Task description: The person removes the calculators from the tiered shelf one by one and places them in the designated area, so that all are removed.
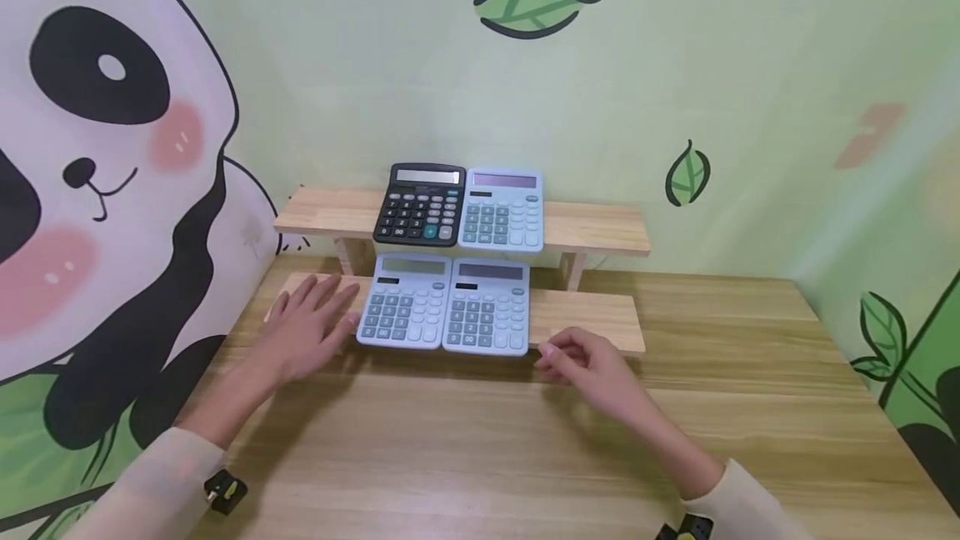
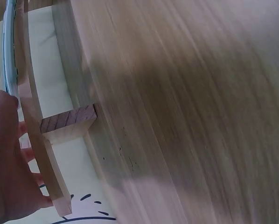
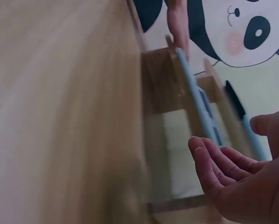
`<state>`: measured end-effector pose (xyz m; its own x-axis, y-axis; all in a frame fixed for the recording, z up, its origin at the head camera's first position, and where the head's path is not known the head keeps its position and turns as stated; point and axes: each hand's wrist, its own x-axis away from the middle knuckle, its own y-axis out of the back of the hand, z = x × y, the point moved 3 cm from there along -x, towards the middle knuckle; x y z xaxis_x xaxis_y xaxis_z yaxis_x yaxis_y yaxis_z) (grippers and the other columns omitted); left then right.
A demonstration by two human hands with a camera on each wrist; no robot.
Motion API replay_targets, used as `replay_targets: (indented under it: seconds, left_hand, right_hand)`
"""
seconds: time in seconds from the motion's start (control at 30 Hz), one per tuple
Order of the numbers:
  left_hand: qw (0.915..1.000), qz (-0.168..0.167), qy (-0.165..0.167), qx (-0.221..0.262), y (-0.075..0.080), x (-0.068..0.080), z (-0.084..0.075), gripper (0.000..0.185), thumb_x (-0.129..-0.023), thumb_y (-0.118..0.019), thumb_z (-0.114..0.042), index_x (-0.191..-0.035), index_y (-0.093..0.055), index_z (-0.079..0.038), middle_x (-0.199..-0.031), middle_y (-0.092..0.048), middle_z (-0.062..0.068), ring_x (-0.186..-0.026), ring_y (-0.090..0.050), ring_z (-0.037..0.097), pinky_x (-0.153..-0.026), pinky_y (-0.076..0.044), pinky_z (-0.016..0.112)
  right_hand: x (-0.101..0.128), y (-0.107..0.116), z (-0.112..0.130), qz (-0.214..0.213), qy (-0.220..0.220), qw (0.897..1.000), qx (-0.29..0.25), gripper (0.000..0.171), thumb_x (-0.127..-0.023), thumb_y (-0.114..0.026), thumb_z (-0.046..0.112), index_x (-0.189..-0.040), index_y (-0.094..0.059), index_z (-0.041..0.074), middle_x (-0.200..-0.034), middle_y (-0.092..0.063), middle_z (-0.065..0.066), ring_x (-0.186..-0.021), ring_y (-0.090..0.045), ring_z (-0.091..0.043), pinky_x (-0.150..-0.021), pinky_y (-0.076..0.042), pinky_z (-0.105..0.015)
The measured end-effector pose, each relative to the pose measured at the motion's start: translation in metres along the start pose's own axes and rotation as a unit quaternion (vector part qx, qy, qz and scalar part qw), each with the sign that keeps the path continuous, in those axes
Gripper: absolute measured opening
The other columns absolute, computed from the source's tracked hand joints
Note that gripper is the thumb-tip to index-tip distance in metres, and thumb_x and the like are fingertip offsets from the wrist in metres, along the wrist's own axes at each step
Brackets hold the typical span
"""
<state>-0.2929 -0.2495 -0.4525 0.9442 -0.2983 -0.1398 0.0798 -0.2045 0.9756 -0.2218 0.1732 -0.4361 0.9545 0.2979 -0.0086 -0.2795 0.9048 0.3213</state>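
On a two-tier wooden shelf [image 1: 596, 227], a black calculator [image 1: 417, 205] and a light blue calculator [image 1: 501, 211] lean side by side on the upper board. Two more light blue calculators, a left one [image 1: 403, 302] and a right one [image 1: 487, 307], sit next to each other on the lower board. My left hand [image 1: 306, 330] is spread over the lower board's left end, thumb right at the left calculator's edge. Close to the lower right corner of the right calculator, my right hand [image 1: 588, 363] has loosely bent fingers and holds nothing; its palm [image 3: 251, 196] shows in the right wrist view.
The shelf stands on a wood-grain table [image 1: 465, 448], against a pale green wall backdrop [image 1: 360, 48] printed with leaves and a large panda [image 1: 112, 148]. A shelf support block [image 2: 69, 121] joins the lower board from beneath in the left wrist view.
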Motion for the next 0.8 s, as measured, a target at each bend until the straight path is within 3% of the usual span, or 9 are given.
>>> replay_targets:
  seconds: [0.3, 0.57, 0.8]
  left_hand:
    - [0.9999, -0.005, 0.006, 0.008, -0.003, -0.004, 0.001, 0.065, -0.102, -0.026, -0.062, -0.157, -0.031, -0.028, -0.164, -0.019, 0.01, -0.149, -0.008, 0.045, -0.111, -0.001, 0.073]
    - [1.0, -0.002, 0.003, -0.009, -0.002, -0.004, -0.001, 0.066, -0.102, -0.022, -0.062, -0.158, -0.028, -0.028, -0.165, -0.017, 0.01, -0.148, -0.009, 0.046, -0.11, -0.001, 0.074]
    - [0.9998, -0.01, 0.004, -0.019, -0.005, -0.003, -0.003, 0.065, -0.103, -0.023, -0.06, -0.158, -0.029, -0.027, -0.165, -0.018, 0.01, -0.148, -0.009, 0.046, -0.11, -0.002, 0.074]
  right_hand:
    - [-0.01, -0.033, -0.021, 0.037, -0.069, 0.991, -0.111, 0.048, -0.102, -0.056, 0.032, -0.122, -0.057, -0.011, -0.113, -0.068, -0.027, -0.092, -0.07, -0.042, -0.082, -0.057, -0.052]
    - [-0.021, -0.044, -0.019, -0.008, -0.111, 0.981, -0.162, 0.046, -0.102, -0.055, 0.032, -0.122, -0.06, -0.009, -0.107, -0.072, -0.022, -0.094, -0.072, -0.036, -0.082, -0.058, -0.047]
    - [-0.024, -0.054, -0.025, 0.0, -0.117, 0.965, -0.233, 0.042, -0.103, -0.055, 0.029, -0.124, -0.059, -0.008, -0.111, -0.071, -0.021, -0.095, -0.072, -0.034, -0.09, -0.054, -0.049]
